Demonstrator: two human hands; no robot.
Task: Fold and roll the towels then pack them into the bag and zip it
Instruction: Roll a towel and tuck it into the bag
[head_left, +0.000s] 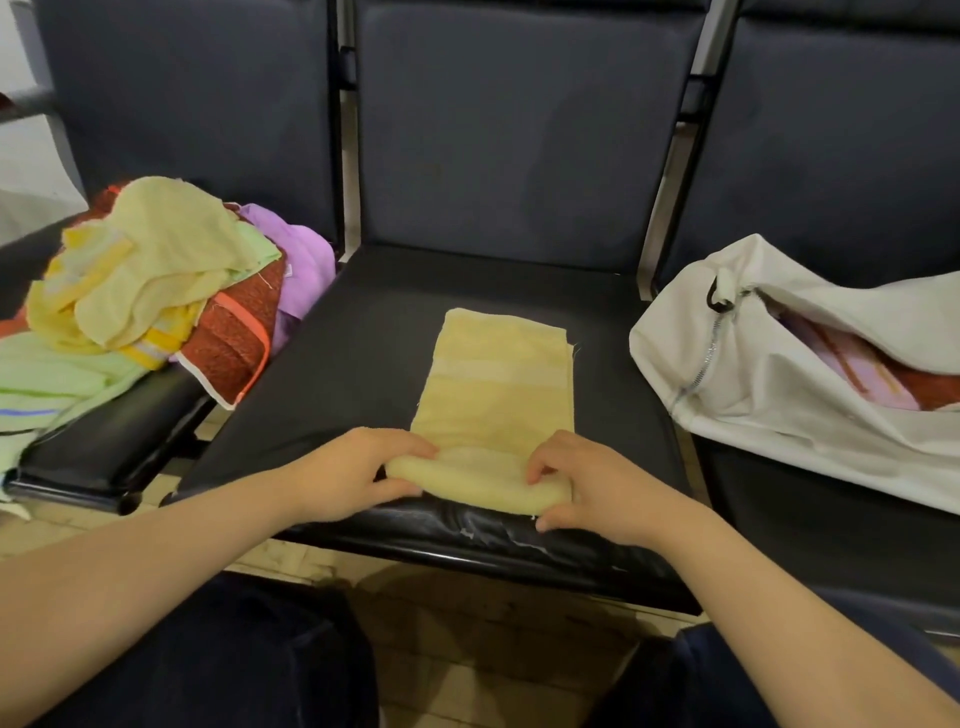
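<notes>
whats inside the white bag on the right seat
Through the open zip of the white bag a pink towel and part of a red-orange towel show. The bag's fabric covers the rest, so the count cannot be told.

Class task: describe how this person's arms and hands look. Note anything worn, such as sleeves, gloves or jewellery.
The left hand and right hand are bare: no gloves, rings, watch or bracelets show. Both forearms are uncovered up to the picture's edge, so no sleeves appear. No marks or tattoos are visible.
</notes>
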